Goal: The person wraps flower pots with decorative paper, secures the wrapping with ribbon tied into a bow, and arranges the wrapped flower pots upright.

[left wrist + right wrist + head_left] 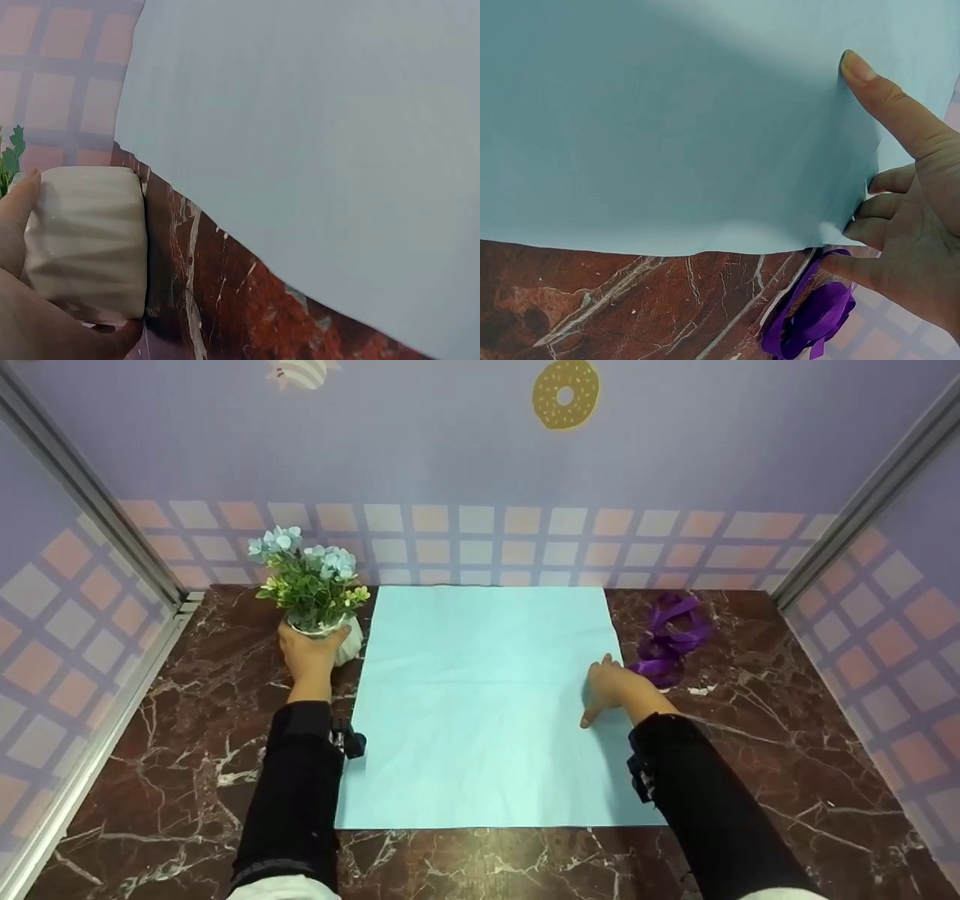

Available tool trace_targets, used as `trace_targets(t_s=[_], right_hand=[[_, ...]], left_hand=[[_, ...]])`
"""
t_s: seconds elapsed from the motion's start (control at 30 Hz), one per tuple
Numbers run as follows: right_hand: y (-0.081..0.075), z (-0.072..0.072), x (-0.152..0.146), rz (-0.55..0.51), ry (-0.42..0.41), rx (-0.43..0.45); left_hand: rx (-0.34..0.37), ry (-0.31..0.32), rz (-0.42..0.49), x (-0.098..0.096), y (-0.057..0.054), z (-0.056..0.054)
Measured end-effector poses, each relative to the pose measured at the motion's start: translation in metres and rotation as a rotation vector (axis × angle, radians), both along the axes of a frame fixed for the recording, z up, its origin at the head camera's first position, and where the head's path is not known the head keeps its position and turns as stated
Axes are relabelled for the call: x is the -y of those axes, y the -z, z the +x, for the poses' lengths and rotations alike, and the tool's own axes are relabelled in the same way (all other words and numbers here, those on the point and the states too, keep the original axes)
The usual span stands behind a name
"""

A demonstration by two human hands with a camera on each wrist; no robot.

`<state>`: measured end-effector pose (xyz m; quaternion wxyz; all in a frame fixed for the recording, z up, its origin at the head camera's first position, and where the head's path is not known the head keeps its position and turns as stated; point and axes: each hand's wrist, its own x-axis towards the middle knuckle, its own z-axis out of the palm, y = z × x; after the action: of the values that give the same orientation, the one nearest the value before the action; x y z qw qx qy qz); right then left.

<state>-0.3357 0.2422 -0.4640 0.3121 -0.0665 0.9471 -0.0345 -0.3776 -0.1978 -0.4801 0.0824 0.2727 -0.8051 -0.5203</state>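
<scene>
While the wall (465,457) rises beyond your fingers, purple above and checked pink and white along its foot, the marbled dark red surface (757,682) spreads beneath them and out to either side. Between your two sets of fingers lies the pale blue sheet (480,682), flat on the surface, a faint crease running across its middle. Its far edge lies beyond your fingertips, its near edge well behind them, closer to you. Your black sleeves (296,795) run back from both wrists.

To the left of the sheet, your left hand (311,656) has its fingers curled round the white ridged pot (349,645), thumb on the side toward the sheet. You cannot tell whether the pot's base touches the surface. Green leaves (304,585) and light blue flowers (330,561) stand up from the pot, just beyond those fingers.

Your right hand (619,690) is over the sheet's right edge, its fingers spread, the thumb stretched well apart from the others and pointing back toward you. It grips nothing; whether the fingertips touch the sheet you cannot tell. Just to the right of these fingers, and reaching farther out than they do, the purple ribbon (660,669) lies looped on the surface.
</scene>
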Motion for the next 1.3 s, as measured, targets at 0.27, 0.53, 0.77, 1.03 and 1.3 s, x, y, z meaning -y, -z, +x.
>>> trace_targets(t_s=[0.27,0.53,0.77,1.03,1.3], right_hand=[[-0.002,-0.001,0.002,-0.014,0.014,0.002],[-0.005,-0.001,0.001,-0.015,0.026,-0.001],[-0.001,0.0,-0.001,-0.019,0.033,-0.01],[0.005,-0.001,0.001,-0.006,0.032,-0.027],[0.001,-0.003,0.005,0.035,0.019,-0.004]], left_hand=[[-0.03,-0.06,-0.007,-0.001,0.001,0.001],[-0.1,-0.099,0.014,-0.004,0.001,0.003],[-0.108,-0.085,0.034,-0.004,-0.002,0.006],[-0.11,-0.073,0.163,-0.004,-0.009,0.012],[-0.216,-0.034,0.283,-0.022,-0.018,0.024]])
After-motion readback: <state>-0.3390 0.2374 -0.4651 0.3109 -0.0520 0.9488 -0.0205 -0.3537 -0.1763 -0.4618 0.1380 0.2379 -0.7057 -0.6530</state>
